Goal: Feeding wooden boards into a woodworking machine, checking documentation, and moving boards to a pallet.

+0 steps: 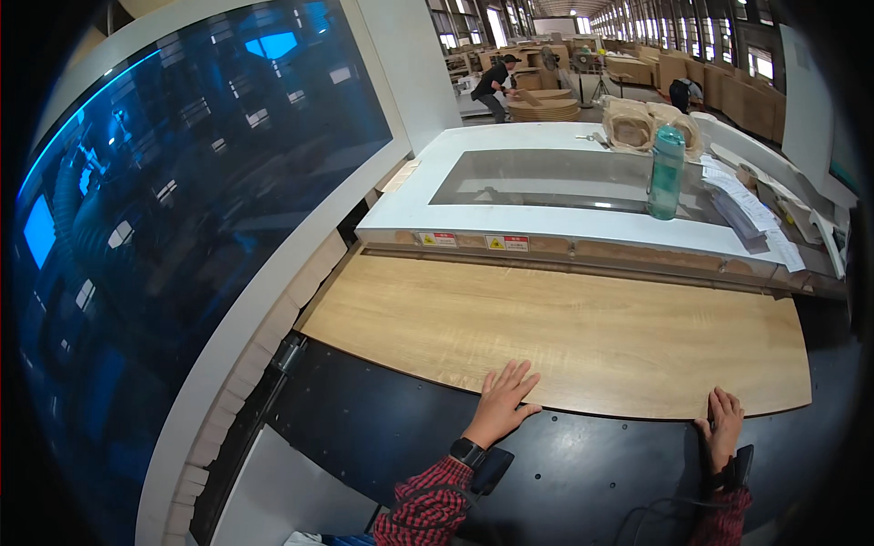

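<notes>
Head view: left hand (499, 406) and right hand (725, 426), fingers (507, 380) unclenched, touch the wood-grain board's (583, 328) near edge; black tabletop (583, 482) alongside.

This looks like a big factory or workshop where people work with wood. It is very long, with bright windows (760, 62) down both sides. A big machine with a dark window (228, 173) is close by, and 2 warning stickers (506, 243) are on the white cover (401, 211). A wooden board (583, 328) lies on a black table (583, 464). Far back, 2 people (492, 86) bend down near big brown piles (544, 111).
</notes>
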A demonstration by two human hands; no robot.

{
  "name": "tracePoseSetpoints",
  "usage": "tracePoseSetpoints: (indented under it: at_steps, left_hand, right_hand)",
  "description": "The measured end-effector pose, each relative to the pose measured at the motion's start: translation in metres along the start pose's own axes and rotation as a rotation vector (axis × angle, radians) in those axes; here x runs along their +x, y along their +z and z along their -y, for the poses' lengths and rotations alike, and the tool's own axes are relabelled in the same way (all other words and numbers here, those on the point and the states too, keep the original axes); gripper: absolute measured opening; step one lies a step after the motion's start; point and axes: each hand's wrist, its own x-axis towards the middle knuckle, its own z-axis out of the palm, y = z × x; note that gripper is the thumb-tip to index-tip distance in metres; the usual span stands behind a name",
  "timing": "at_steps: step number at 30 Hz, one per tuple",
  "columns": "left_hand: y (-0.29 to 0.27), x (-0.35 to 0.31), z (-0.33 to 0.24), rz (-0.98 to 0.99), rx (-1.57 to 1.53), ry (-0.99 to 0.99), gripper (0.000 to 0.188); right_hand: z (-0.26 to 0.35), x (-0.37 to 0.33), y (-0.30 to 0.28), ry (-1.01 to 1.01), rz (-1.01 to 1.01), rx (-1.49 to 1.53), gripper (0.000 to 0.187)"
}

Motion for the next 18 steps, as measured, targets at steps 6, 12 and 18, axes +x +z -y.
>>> tracePoseSetpoints:
  at_steps: [6,12,18]
  left_hand:
    - [0.001,-0.0003,0.0006,-0.022,0.003,0.003,0.057]
    - [0.0023,-0.0013,0.0004,-0.025,-0.012,-0.002,0.058]
    - [0.0031,-0.0002,0.0017,0.004,0.016,-0.01,0.059]
  right_hand:
    - [0.0003,0.0022,-0.0012,-0.002,0.001,0.028,0.062]
    - [-0.0023,0.002,0.0002,-0.033,-0.021,-0.003,0.062]
    - [-0.0019,0.0017,-0.0008,-0.055,-0.059,0.021,0.062]
